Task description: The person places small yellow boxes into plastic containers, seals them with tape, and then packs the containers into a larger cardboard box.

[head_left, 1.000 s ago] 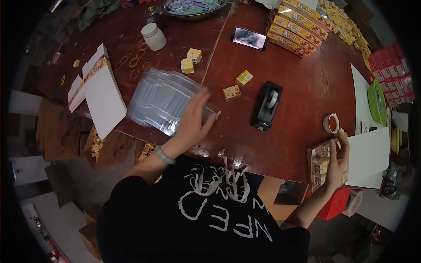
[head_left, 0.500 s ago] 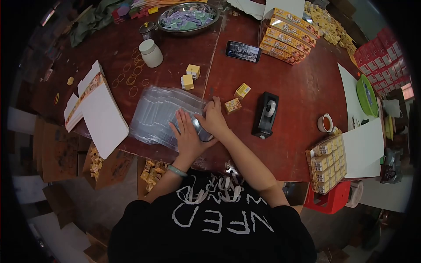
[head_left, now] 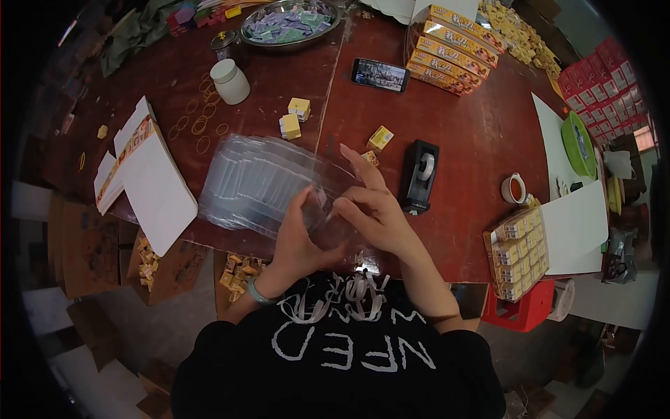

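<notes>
A fanned stack of clear plastic sleeves (head_left: 255, 183) lies on the red table (head_left: 279, 77). At its right end, my left hand (head_left: 301, 237) curves thumb and fingers around a clear plastic piece (head_left: 322, 202). Facing it, my right hand (head_left: 373, 213) pinches the same piece between thumb and index finger, with its other fingers raised. Just beyond my right hand are small yellow boxes (head_left: 380, 137), one of them partly hidden by the fingers. The clear piece's exact outline is hard to make out.
A black tape dispenser (head_left: 420, 176) stands to the right, a phone (head_left: 380, 75) behind it. White cards (head_left: 157, 188) lie left, near a white jar (head_left: 230, 82). Farther right are a cup (head_left: 514, 188) and a packed tray of small boxes (head_left: 518, 251).
My hands have come off the flat stack and risen at its right end, now holding a clear piece between them. The whole view has shifted slightly.
</notes>
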A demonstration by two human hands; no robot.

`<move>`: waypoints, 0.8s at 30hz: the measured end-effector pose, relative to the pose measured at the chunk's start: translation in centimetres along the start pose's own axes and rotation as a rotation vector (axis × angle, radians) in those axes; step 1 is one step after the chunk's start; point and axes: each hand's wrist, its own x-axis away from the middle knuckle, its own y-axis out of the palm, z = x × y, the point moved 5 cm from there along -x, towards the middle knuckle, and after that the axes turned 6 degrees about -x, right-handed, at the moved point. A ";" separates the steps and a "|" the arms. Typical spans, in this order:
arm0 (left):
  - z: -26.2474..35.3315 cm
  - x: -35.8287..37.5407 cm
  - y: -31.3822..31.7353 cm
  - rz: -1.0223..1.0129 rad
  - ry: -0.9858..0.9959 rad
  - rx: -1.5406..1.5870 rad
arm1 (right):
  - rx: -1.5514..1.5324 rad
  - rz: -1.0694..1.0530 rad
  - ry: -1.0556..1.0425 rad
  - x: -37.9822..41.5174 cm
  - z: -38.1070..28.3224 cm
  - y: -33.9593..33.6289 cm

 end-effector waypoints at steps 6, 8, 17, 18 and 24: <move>0.8 0.0 0.8 -0.079 -0.047 0.320 | -0.405 0.292 0.005 3.0 -1.2 -0.9; -0.4 0.4 1.5 -0.259 -0.194 0.515 | -0.479 0.277 0.004 3.8 0.0 0.0; 1.5 0.3 4.0 -0.190 -0.116 0.910 | -0.499 0.181 -0.005 5.1 3.5 2.5; 1.3 0.2 4.1 -0.164 -0.137 0.907 | -0.446 0.198 -0.028 4.8 3.1 2.4; -0.4 -1.6 4.5 -0.145 -0.167 0.929 | 0.240 0.418 -0.150 4.5 -2.4 -6.0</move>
